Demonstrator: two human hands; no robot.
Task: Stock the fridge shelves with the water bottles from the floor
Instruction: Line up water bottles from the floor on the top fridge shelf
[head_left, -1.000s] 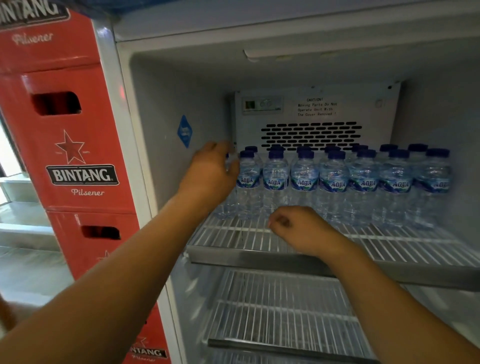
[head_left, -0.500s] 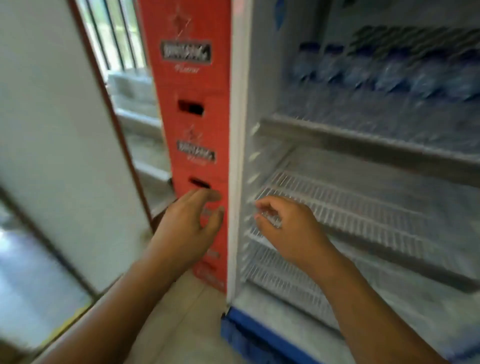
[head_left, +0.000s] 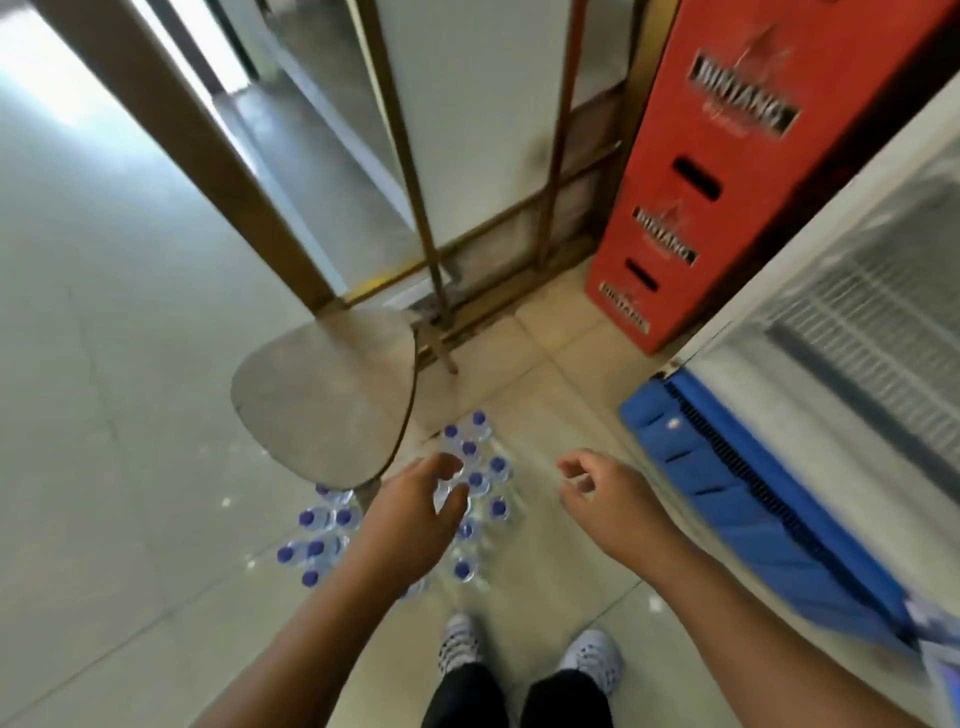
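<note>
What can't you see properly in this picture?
Head view only:
1. Water bottles: some hidden under the left hand and the small table, so no full count.
2. Their labels: too small and blurred to read.
3. Fridge shelves: blurred, cut off by the right edge.
</note>
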